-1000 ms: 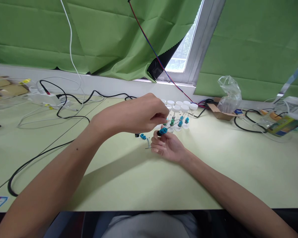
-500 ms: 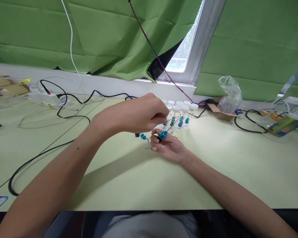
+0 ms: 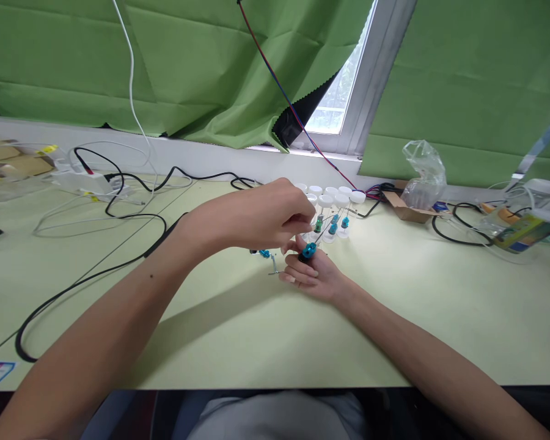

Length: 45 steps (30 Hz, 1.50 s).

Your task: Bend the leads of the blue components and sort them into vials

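Note:
My right hand (image 3: 319, 275) is palm up over the table, fingers curled around a blue-and-black screwdriver-like tool (image 3: 308, 250). A thin metal shaft runs from the tool up to the right. My left hand (image 3: 275, 212) reaches across just above, back of the hand toward me, with thumb and fingers pinched. Whatever is in that pinch is hidden. Just behind the hands stand several clear jars with white lids (image 3: 325, 200), holding blue and green pieces. On the table left of my right hand lie another blue piece (image 3: 264, 253) and thin bent metal rods (image 3: 274, 265).
Black cables (image 3: 114, 269) loop over the left of the table (image 3: 238, 348) near a white power strip (image 3: 80, 181). At the back right sits a cardboard box (image 3: 407, 208) with a clear plastic bag (image 3: 424, 174). A yellow-green container (image 3: 529, 231) stands far right.
The blue-and-black tool has turned and shifted slightly right in my right hand, whose fingers have changed their curl. My left hand has moved slightly right and down.

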Each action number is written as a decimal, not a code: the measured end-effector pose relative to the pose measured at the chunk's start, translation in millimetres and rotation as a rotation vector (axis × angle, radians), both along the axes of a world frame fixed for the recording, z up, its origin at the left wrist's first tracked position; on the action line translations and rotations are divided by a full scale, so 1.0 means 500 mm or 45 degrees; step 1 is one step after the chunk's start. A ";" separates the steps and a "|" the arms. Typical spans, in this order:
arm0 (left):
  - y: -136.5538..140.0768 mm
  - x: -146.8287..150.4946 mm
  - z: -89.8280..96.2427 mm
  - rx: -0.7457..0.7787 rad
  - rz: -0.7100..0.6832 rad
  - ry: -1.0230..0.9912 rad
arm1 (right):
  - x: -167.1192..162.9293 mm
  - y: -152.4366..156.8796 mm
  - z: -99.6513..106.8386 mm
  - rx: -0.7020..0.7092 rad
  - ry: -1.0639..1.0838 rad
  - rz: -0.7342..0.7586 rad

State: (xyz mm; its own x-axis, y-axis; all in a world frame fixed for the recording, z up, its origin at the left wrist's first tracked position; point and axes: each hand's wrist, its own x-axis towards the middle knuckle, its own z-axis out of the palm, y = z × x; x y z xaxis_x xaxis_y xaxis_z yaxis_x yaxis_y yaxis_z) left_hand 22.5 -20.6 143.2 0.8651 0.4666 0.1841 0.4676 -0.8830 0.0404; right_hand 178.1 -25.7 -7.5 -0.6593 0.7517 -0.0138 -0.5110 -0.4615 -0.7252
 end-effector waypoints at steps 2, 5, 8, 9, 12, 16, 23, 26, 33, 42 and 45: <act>-0.001 -0.002 0.002 0.009 0.008 0.003 | 0.000 0.002 -0.002 -0.014 0.009 0.017; -0.001 -0.006 0.006 0.037 0.031 -0.003 | 0.000 0.003 -0.006 -0.021 0.071 0.034; 0.001 -0.008 0.008 0.062 0.031 -0.016 | 0.000 0.000 -0.009 -0.004 0.109 -0.001; 0.002 -0.009 0.008 0.064 0.029 -0.019 | -0.001 -0.001 -0.009 -0.001 0.114 -0.012; 0.003 -0.008 0.007 0.054 0.022 -0.017 | -0.001 -0.004 -0.007 0.020 0.132 -0.038; 0.002 -0.007 0.007 0.046 0.027 -0.021 | -0.001 -0.005 -0.004 0.020 0.137 -0.075; 0.001 -0.002 0.003 0.011 0.047 -0.017 | 0.002 -0.003 -0.002 0.021 0.092 0.009; 0.001 0.000 0.000 -0.001 0.020 0.000 | 0.000 -0.006 0.003 0.066 0.067 0.026; 0.002 0.001 -0.002 -0.021 -0.013 0.017 | -0.002 -0.005 0.002 0.115 0.012 0.023; 0.002 -0.001 0.001 0.032 0.032 -0.020 | -0.006 0.002 -0.014 0.012 0.128 -0.060; 0.000 -0.001 0.001 0.025 0.034 -0.016 | -0.007 -0.001 -0.010 0.024 0.155 -0.073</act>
